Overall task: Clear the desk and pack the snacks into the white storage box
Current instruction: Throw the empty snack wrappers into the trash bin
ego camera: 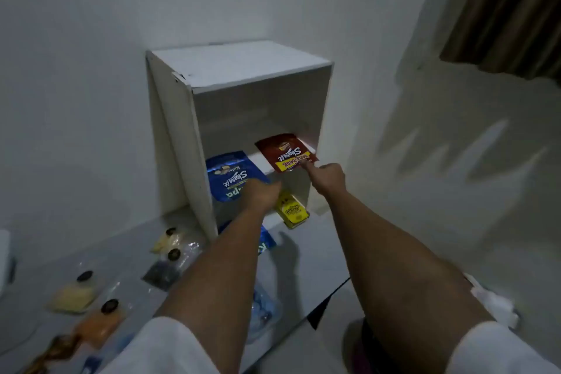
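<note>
The white storage box (243,70) stands open-fronted on the desk against the wall, with a shelf halfway up. A blue snack bag (232,173) lies at the left of that shelf, and my left hand (263,195) grips its near edge. On the right of the shelf lies a red snack bag (285,151); my right hand (328,178) pinches its near corner, the other fingers curled. A yellow pack (294,210) sits in the lower compartment. Another blue bag (267,241) lies at the box's foot, mostly hidden under my left arm.
Several clear packets lie on the desk (303,264) to the left: pale yellow ones (73,297), an orange one (100,325), a dark one (161,275). A clear plastic bag (264,310) lies under my left forearm. The desk's edge runs along the right; a curtain (510,9) hangs upper right.
</note>
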`<state>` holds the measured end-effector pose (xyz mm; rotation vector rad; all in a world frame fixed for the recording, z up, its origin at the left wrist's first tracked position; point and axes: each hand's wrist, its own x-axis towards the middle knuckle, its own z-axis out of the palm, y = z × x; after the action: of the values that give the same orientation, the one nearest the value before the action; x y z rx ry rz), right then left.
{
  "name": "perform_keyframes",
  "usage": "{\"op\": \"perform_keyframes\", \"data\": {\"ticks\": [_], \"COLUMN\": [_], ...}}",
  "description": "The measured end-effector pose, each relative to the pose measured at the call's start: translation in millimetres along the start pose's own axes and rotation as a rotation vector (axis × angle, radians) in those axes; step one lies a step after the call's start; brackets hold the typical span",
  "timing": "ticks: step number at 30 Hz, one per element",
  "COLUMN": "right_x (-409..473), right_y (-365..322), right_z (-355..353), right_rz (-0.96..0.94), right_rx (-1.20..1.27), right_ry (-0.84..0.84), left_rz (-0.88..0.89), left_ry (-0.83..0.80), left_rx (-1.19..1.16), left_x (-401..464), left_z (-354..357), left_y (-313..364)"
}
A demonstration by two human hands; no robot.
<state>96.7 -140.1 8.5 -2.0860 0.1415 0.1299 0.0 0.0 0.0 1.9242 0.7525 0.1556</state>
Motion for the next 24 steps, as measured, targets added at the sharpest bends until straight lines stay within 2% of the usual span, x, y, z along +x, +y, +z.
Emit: {"op": "perform_keyframes", "data": {"ticks": [2,6,10,14,19,24], "right_x": [46.2,76.6,116.0,134.1,140.3,105.8], "right_y": [22.6,29.4,27.9,26.7,26.1,25.9], "right_z": [19.9,38.7,58.8,75.4,81.2,57.8], "right_rz": [0.152,0.296,0.340,0.333,0.265,0.311], "right_rx": [0.166,0.316,0.452,0.502,0.487,0.665], "right_ry": [-0.051,-0.186,-0.201,-0.195,-0.183,-0.167], "left_rz": [-0.096,-0.262,-0.388,-0.385,-0.372,-0.325], "left_ry": [0.015,0.056,0.046,0.168,0.274,0.321], "left_rx": [-0.162,-0.386,-0.676,-0.921,-0.999,-0.916], "left_x": [14.6,37.9,60.1,68.0,66.3,52.6], "left_z": [19.4,41.1,42.7,37.8,32.8,26.7], "left_y": [-10.2,-38.4,-46.7,-41.9,-38.0,-48.9]}}
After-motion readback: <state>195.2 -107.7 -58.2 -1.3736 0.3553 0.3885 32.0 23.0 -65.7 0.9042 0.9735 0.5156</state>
